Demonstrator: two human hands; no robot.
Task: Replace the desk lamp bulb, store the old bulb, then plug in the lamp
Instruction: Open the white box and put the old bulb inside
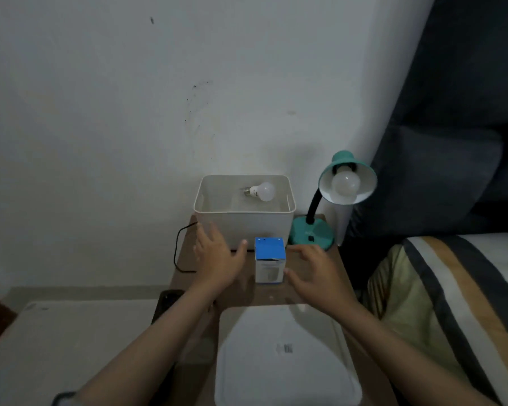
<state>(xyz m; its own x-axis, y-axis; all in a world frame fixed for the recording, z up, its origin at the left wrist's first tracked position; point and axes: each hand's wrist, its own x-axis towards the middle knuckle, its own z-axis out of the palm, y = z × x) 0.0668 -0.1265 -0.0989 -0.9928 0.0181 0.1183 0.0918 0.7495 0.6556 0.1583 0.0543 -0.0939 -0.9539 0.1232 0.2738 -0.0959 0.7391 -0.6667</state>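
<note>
Item: blue bulb box, my landmark. It stands upright on the brown side table, long axis vertical, blue lid facing up.

Hands: my left hand hovers just left of the box, fingers spread, thumb almost at its upper left corner; I cannot tell whether it touches. My right hand hovers just right of the box, fingers spread and lightly curled, thumb near its lower right edge. Neither holds anything. The box lies between both hands, about equally near to each.

Behind the box: a white storage bin with a loose bulb lying on its side inside, screw base pointing left.

Behind and right of the box: the teal desk lamp, a fitted bulb seated in its shade.

Left of the box: a black cord hanging off the table edge.

Judgement: bulb swap and storing look done; plugging in remains, so the cord, nearer my left hand, matters next.
</note>
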